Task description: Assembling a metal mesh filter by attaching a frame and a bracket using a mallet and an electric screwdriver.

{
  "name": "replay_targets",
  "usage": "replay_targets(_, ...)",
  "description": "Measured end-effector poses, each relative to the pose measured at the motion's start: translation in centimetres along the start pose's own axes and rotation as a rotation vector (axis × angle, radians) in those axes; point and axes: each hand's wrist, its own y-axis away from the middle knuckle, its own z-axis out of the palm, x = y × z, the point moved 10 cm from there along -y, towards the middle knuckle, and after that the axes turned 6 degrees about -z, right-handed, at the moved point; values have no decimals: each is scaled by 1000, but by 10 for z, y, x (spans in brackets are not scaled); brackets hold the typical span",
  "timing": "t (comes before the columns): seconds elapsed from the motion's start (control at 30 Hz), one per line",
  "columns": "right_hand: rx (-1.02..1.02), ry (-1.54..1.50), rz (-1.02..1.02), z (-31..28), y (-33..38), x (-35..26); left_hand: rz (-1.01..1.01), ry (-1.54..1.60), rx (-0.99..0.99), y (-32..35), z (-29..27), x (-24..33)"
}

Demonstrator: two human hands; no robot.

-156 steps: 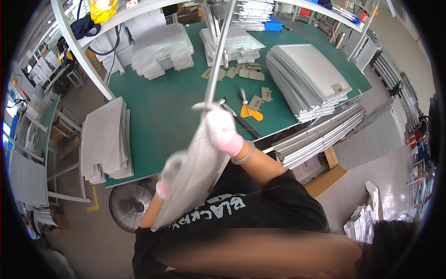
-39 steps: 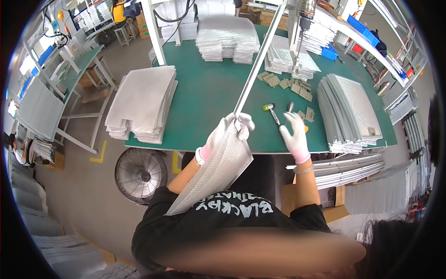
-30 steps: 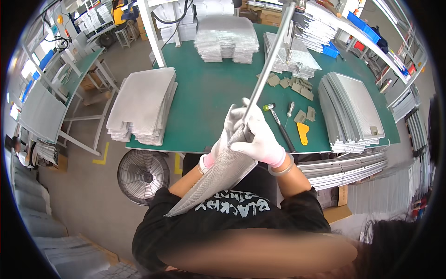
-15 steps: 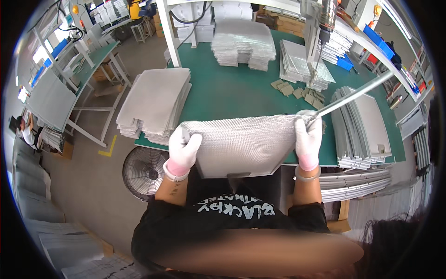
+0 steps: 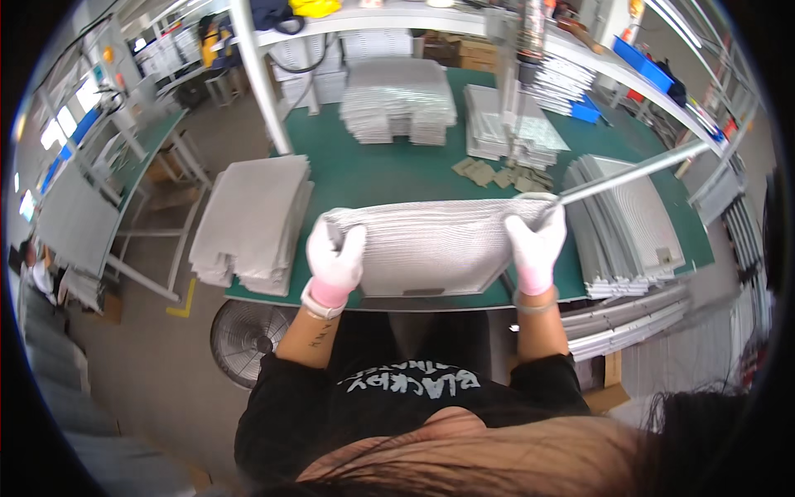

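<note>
Both of my hands wear white gloves with pink cuffs and grip a silver-grey mesh panel (image 5: 435, 253) in front of me. My left hand (image 5: 336, 253) is closed on its left end, thumb on the near face. My right hand (image 5: 537, 247) pinches the far right corner the same way. The panel is tilted, its far edge raised, over the front edge of the green-topped table (image 5: 373, 178). A small darker rectangle shows at its near edge. The fingers behind the panel are hidden.
Panel stacks stand left (image 5: 252, 215), at the back (image 5: 399, 95) and right (image 5: 633, 219). Small greenish-grey pieces (image 5: 505, 176) lie near a hanging power tool (image 5: 531, 41). A pale metal bar (image 5: 638, 176) slopes toward my right hand. A floor fan (image 5: 248, 340) stands lower left.
Both hands have carried the panel slightly away from my body, so its near edge is now over the table's front edge. My view has shifted; the grip looks unchanged.
</note>
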Motion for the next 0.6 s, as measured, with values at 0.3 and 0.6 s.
replay_targets(0.3,16,228,-197,6,9,-21,-11,-54,42,7,-11,-6)
replay_targets(0.6,-82,221,-244,13,12,-25,27,54,44,21,-17,-4)
